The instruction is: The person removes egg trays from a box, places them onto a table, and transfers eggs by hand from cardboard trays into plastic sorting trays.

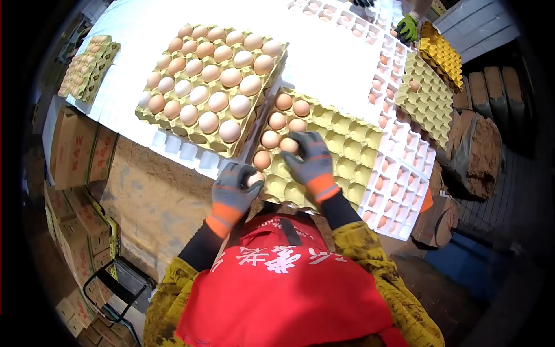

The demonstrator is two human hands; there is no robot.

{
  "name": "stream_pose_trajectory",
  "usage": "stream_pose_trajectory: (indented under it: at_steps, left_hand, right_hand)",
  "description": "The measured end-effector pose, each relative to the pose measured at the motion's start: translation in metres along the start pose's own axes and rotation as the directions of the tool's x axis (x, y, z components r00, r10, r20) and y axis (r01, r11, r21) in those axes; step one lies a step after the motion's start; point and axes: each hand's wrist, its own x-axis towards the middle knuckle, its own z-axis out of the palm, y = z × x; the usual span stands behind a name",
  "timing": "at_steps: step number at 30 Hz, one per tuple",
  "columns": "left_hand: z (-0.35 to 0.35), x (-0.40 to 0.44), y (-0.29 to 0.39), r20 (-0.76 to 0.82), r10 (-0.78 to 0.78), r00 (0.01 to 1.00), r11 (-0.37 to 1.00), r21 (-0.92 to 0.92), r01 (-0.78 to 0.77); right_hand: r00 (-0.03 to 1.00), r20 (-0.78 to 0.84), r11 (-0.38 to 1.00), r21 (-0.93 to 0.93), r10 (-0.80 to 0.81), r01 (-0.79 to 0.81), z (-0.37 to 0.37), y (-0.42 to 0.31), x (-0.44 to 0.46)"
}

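Now the left hand (234, 184) is bent around an egg (254, 178) at the near left corner of the yellow tray (350, 141). The right hand (312, 159) has its thumb and fingers around one more egg (288, 145), in the next line over. I can't tell if those two sit down in the cups or are lifted a bit. Both hands wear gray and orange gloves (223, 220).

The yellow tray lies just past the red apron (283, 295). Eggs are in two lines on its left side, and the cups to the right are bare.

Next to it, on the left, a full tray (199, 139) sits up higher. A white tray (186, 151) pokes out under its near edge. Over on the right, white trays (399, 209) hold lots of eggs. Past them is a pale tray (430, 104) with one egg in it.

At the far right, another person's hand (407, 29) in a green and black glove is near some orange trays (442, 55). Down on the left are brown boxes (78, 144) and a black stool (128, 279)
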Motion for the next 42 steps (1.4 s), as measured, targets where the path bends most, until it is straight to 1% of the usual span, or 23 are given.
stream_pose_trajectory:
  at_steps: [2,3,5,7,8,9,11,13,15,16,17,19,20,22,25,27,29,31,33,37,38,39,42]
  left_hand:
    - [-0.005,-0.012,-0.008,0.044,-0.23,0.972,0.828,-0.516,0.219]
    - [-0.016,-0.012,-0.007,0.177,-0.299,0.938,0.545,-0.775,0.32]
    - [-0.028,-0.013,0.013,0.328,-0.346,0.879,0.019,-0.934,0.356]
    - [-0.011,-0.012,-0.019,0.352,-0.163,0.922,0.175,-0.909,0.378]
    - [-0.016,-0.002,-0.002,0.341,-0.155,0.927,0.538,-0.758,0.369]
    - [-0.018,0.008,0.022,0.335,-0.146,0.931,0.818,-0.489,0.304]
    - [-0.003,0.025,0.03,0.05,0.33,0.943,0.936,0.111,-0.334]
    - [-0.001,0.042,0.033,0.327,0.196,0.925,0.846,0.421,-0.328]
    - [0.012,0.047,0.017,0.392,0.167,0.905,0.822,0.45,-0.347]
    - [0.016,0.049,0.008,0.422,0.151,0.894,0.811,0.465,-0.356]
    - [0.013,0.051,0.005,0.381,0.193,0.904,0.842,0.409,-0.351]
    - [0.006,0.046,0.006,0.31,0.268,0.912,0.89,0.284,-0.358]
    - [0.0,0.044,0.014,0.21,0.339,0.917,0.895,0.228,-0.383]
    - [-0.008,0.04,0.03,0.054,0.36,0.932,0.924,0.115,-0.364]
    - [-0.002,0.031,0.038,0.0,0.149,0.989,0.968,-0.204,-0.146]
    - [0.015,0.027,0.015,0.017,0.069,0.997,0.938,-0.341,-0.06]
    - [0.008,0.025,0.036,0.304,-0.261,0.916,0.728,-0.562,0.393]
    - [0.021,0.02,0.05,0.386,-0.246,0.889,0.662,-0.603,0.445]
    - [0.038,0.009,0.079,0.46,-0.189,0.868,0.719,-0.537,0.441]
    - [0.108,-0.018,0.136,0.444,0.173,0.879,0.767,-0.621,0.162]
    - [0.12,-0.023,0.155,0.527,0.13,0.84,0.748,-0.608,0.266]
    - [0.136,-0.027,0.165,0.462,0.231,0.856,0.782,-0.611,0.119]
    - [0.166,-0.024,0.199,0.242,0.492,0.836,0.812,-0.475,-0.34]
  right_hand:
    - [0.927,0.099,0.697,0.632,0.362,-0.339,-0.024,0.006,-0.015]
    - [0.855,0.2,0.407,0.812,0.478,-0.418,-0.038,0.01,-0.018]
    - [0.859,0.17,0.225,0.924,0.483,-0.309,-0.048,0.009,-0.018]
    - [0.852,0.167,0.57,0.678,0.496,-0.464,-0.041,0.014,-0.001]
    - [0.951,0.008,0.897,0.331,0.309,-0.294,-0.034,0.009,0.009]
    - [0.997,-0.049,0.992,-0.108,0.062,-0.066,-0.026,0.003,0.018]
    - [0.998,0.049,0.85,-0.526,0.049,-0.016,-0.01,-0.003,0.031]
    - [0.997,0.039,0.902,-0.429,0.074,-0.05,-0.007,0.005,0.036]
    - [0.987,-0.135,0.996,-0.007,0.088,-0.09,-0.021,0.013,0.032]
    - [0.902,0.037,0.668,0.659,0.429,-0.345,-0.027,0.024,0.028]
    - [0.838,0.114,0.462,0.79,0.534,-0.402,-0.051,0.014,0.032]
    - [0.857,0.095,0.417,0.843,0.506,-0.339,-0.063,0.021,0.04]
    - [0.865,0.115,0.525,0.753,0.489,-0.397,-0.067,0.018,0.048]
    - [0.994,-0.083,0.996,0.061,0.074,-0.069,-0.048,0.024,0.073]
    - [0.984,0.035,0.771,-0.617,-0.174,0.159,0.0,0.052,0.092]
    - [0.988,0.14,0.869,-0.494,0.062,0.016,-0.018,0.032,0.095]
    - [0.995,-0.073,0.994,-0.079,0.069,-0.074,-0.06,0.007,0.06]
    - [0.962,-0.264,0.975,0.221,0.068,-0.009,-0.094,0.016,0.004]
    - [0.933,-0.331,0.975,0.207,0.143,-0.076,-0.132,0.048,-0.069]
    - [0.709,-0.467,0.848,0.247,0.528,-0.469,-0.221,0.094,-0.225]
    - [0.672,-0.488,0.818,0.182,0.557,-0.545,-0.229,0.131,-0.27]
    - [0.604,-0.448,0.752,0.389,0.659,-0.532,-0.237,0.136,-0.289]
    - [0.605,-0.494,0.755,0.184,0.625,-0.63,-0.236,0.166,-0.326]
